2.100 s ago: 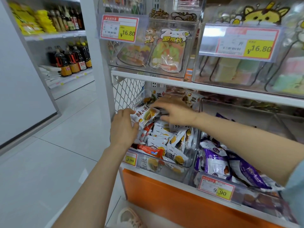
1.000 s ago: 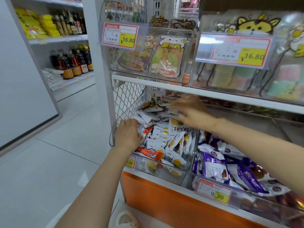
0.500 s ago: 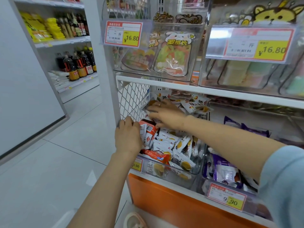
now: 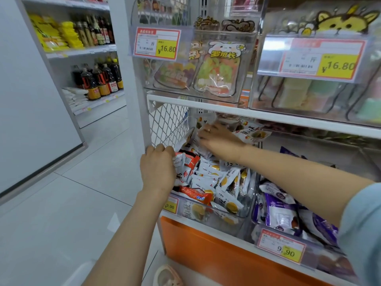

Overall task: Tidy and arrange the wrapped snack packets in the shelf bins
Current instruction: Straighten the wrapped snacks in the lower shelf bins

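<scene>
Left of and below the grip of the left hand (image 4: 157,172), pale floor tiles (image 4: 61,213) spread out with thin grout lines and a soft sheen. Far left of the grip stands a plain grey-white wall panel (image 4: 31,89), with a dark strip along its foot. Up and left, white shelves (image 4: 82,51) carry yellow packs (image 4: 51,36) and dark bottles (image 4: 99,79). A white mesh side panel (image 4: 167,122) rises just above the grip, and an orange base board (image 4: 206,248) runs below it.

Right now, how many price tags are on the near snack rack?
4. The upper-left 16.80 tag, upper-right 16.80 tag, lower-left 9.90 tag (partly hidden) and lower-right 9.90 tag. More may sit out of frame.
</scene>
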Demonstrator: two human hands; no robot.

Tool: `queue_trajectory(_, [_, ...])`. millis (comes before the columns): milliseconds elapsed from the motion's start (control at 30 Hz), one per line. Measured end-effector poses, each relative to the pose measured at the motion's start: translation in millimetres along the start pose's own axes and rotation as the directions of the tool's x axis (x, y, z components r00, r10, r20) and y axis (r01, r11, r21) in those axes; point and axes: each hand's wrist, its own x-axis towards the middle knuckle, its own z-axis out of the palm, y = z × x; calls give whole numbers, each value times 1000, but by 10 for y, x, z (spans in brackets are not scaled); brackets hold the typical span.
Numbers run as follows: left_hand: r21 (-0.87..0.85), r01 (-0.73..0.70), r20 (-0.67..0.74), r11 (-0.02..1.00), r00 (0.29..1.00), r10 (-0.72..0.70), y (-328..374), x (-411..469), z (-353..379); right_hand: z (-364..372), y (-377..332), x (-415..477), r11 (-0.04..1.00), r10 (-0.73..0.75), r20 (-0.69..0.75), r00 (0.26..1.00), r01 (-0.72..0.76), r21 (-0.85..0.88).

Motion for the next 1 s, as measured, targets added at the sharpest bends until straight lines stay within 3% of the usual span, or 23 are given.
queue_trajectory(100, [-98, 29, -112, 995, 993, -40, -8, -51, -140, 15, -114, -5, 992, -111, 43, 993, 108, 65])
queue_trajectory(200, [-179, 80, -150, 981, 983, -107, -52, -71, -203, 91, -237, 58, 988, -36, 190, 981, 7, 152])
queue_trajectory(333, [-235, 130, -132, 963, 978, -164, -105, -60, -188, 141, -363, 174, 986, 20, 266, 964, -63, 153])
queue_trajectory(467, [-243, 150, -102, 958, 978, -179, -105, -52, -178, 115, -403, 199, 972, 58, 197, 979, -100, 211])
queue_trajectory(700, [-248, 130, -107, 960, 981, -161, -85, -41, -168, -76, -195, -11, 869, 147, 6, 989, -132, 477])
queue_trajectory(833, [-254, 124, -108, 959, 982, -155, -46, -42, -164, -242, -19, -315, 842, 226, -35, 973, -177, 509])
queue_trajectory(1000, [-266, 15, -89, 964, 995, -40, 75, -31, -93, -517, 148, -744, 680, 353, -38, 935, -229, 696])
